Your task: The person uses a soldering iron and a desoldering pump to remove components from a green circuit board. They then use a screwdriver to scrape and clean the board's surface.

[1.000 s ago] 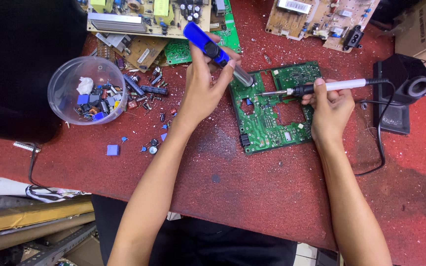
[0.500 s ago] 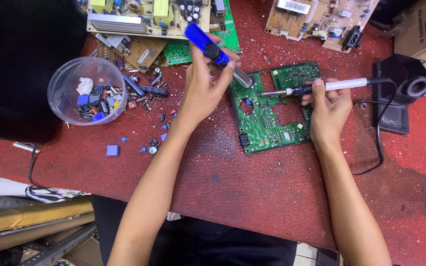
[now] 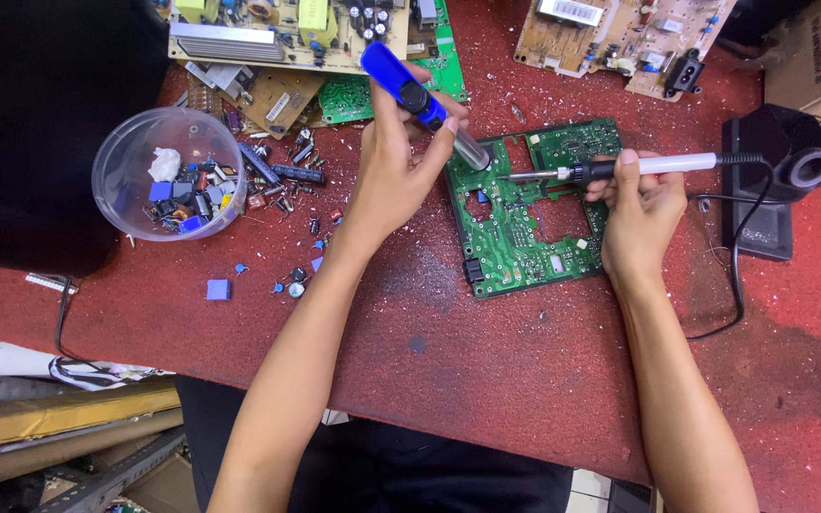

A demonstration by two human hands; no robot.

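Green circuit board [image 3: 525, 214] lay flat on the red worktop [image 3: 486, 380], right of centre and toward the far edge. Left hand [image 3: 396, 161] held a blue desoldering pump [image 3: 420, 95], fingers wrapped closed around its barrel, grey nozzle angled down onto the board's upper-left part. Right hand [image 3: 639, 204] gripped a soldering iron [image 3: 610, 169] like a pen, fingers closed on the handle, tip lying almost level and meeting the board just beside the nozzle. Whether tip and nozzle touched could not be told. Clear plastic cup [image 3: 165, 171] of loose parts stood near the left edge, with scattered components [image 3: 287, 180] between cup and board. Judgement: good practice here would be to keep the tip on the joint until the solder flows, seat the nozzle close and upright, and steady both wrists on the worktop.
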